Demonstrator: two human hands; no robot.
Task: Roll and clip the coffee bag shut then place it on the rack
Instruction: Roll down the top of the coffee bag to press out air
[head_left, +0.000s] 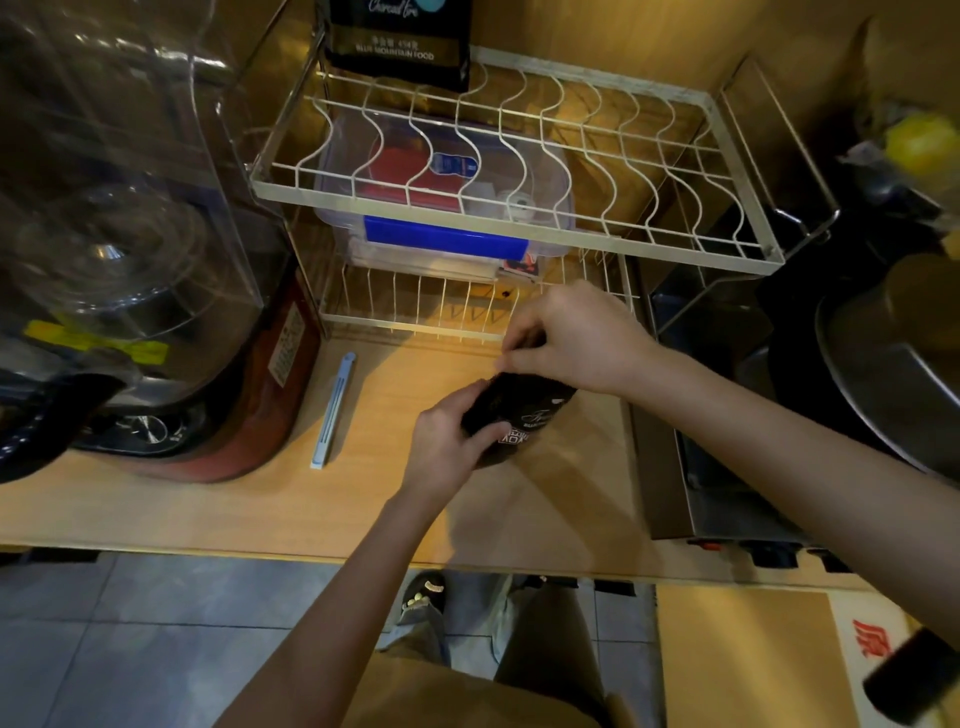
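A black coffee bag (524, 415) with white lettering stands on the wooden counter in front of the wire rack (519, 244). My left hand (449, 441) grips the bag's lower left side. My right hand (571, 338) pinches the bag's top edge from above, hiding the opening. A long pale blue sealing clip (332, 410) lies on the counter to the left of the bag, apart from both hands. A second black coffee bag (400, 41) stands on the rack's upper tier at the back left.
A clear plastic box (447, 208) with a blue handle sits on the rack's lower tier. A large clear-domed machine (130, 260) fills the left side. A steel appliance (727, 441) and a round metal pan (893, 364) stand at the right.
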